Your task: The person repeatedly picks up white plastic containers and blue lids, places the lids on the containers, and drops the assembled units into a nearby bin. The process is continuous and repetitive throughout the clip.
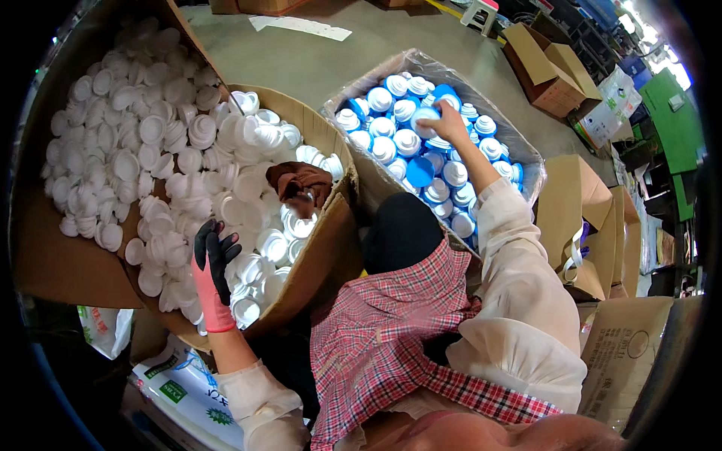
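Observation:
My left hand point(213, 279), in a pink glove with black fingers, is raised over a big cardboard box point(335, 218) of loose white plastic lids point(180, 188). Its fingers are apart and hold nothing. To the right, my bare right hand point(451, 126) grips a round white lid point(426, 122), blurred by motion, above a second box point(353, 81) lined with clear plastic. That box is filled with stepped white lids fitted with blue parts point(407, 143). Some lie with the blue side up. A crumpled brown cloth point(301, 183) rests on the white lids.
Open cardboard cartons point(553, 71) stand on the grey floor point(301, 56) at the far right, and more cartons point(579, 218) are by my right side. White printed sacks point(177, 391) lie at lower left. A small stool point(479, 15) and a green panel point(669, 120) are farther off.

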Available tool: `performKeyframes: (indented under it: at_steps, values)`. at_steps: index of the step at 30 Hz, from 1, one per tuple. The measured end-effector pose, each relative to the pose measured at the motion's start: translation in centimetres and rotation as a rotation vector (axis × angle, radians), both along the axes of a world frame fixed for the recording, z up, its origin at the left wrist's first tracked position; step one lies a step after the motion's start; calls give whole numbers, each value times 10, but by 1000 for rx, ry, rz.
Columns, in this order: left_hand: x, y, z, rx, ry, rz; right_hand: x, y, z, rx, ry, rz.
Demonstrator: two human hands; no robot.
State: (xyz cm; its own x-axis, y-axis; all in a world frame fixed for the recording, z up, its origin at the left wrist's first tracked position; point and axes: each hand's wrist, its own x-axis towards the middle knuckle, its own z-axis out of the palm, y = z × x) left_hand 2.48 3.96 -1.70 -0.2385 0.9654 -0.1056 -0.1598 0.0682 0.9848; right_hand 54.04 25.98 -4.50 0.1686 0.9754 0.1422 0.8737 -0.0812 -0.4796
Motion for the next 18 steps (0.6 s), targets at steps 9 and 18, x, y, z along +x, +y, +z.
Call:
performKeyframes:
  at_steps: [9,18]
  values:
    - [-3,8,-10,-56,104,-83,19,-15,-61,-214,-65,-197]
    - [-44,-4,-29,67,240,196,-24,-23,-85,-114,-504,-38]
